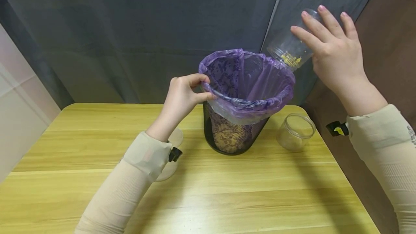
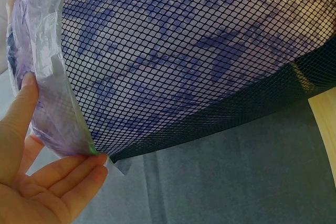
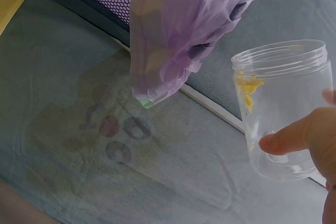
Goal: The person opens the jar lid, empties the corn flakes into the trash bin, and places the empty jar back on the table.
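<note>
A black mesh wastebasket (image 1: 240, 133) lined with a purple plastic bag (image 1: 253, 107) stands on the table, leaning a little. My left hand (image 1: 185, 91) pinches its bag-covered rim on the near left side. In the left wrist view, fingers (image 2: 79, 177) press the folded-over bag against the mesh. My right hand (image 1: 338, 50) grips a clear plastic jar (image 1: 289, 50), tilted with its mouth toward the basket's right rim. Small yellow bits (image 1: 290, 60) lie inside near the jar's mouth. They cling to the wall in the right wrist view, where the thumb (image 3: 286, 142) lies along the jar.
A second clear jar (image 1: 294, 134), lidless, is on the table right of the basket. Two round translucent lids (image 1: 167, 170) lie partly behind the left forearm. The wooden table (image 1: 208, 198) ends at a grey curtain (image 1: 146, 39) behind and a brown surface on the right.
</note>
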Demonstrator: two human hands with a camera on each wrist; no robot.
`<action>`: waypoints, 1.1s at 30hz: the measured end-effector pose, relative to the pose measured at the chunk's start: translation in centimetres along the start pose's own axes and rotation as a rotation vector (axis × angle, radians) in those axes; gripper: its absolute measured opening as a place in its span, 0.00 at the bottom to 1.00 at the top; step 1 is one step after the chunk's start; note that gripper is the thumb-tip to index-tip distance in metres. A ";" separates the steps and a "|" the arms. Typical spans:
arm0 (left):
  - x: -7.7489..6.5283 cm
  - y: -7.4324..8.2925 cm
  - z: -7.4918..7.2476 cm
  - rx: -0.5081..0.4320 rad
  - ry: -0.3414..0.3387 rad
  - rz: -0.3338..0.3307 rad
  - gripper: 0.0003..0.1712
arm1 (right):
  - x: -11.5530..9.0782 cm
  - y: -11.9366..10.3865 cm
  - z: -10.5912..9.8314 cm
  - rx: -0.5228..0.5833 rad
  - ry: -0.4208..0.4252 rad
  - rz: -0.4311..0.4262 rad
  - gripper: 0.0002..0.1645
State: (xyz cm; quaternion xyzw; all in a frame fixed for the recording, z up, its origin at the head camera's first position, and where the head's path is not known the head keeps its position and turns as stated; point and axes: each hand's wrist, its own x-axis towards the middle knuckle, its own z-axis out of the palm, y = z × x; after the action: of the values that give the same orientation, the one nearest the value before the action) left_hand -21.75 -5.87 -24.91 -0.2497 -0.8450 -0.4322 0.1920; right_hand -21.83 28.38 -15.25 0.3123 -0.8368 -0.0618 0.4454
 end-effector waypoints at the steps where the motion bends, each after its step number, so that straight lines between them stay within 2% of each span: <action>1: 0.0 0.0 0.0 -0.003 -0.001 -0.001 0.16 | 0.0 0.0 0.0 -0.001 -0.004 -0.006 0.39; 11: 0.0 0.0 0.0 0.005 -0.001 -0.005 0.16 | -0.1 -0.2 0.0 -0.008 -0.038 -0.045 0.39; 21: 0.0 0.0 0.1 -0.011 -0.008 -0.017 0.17 | 0.0 -0.7 0.4 -0.003 0.011 -0.008 0.39; 33: 0.0 0.0 0.2 -0.007 -0.007 -0.007 0.17 | 0.0 -0.4 0.2 -0.031 0.001 -0.120 0.38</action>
State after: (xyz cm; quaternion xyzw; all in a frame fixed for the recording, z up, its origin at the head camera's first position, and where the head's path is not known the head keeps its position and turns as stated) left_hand -21.79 -5.71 -25.07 -0.2490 -0.8450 -0.4348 0.1869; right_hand -21.81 28.02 -15.57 0.3552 -0.8153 -0.1011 0.4460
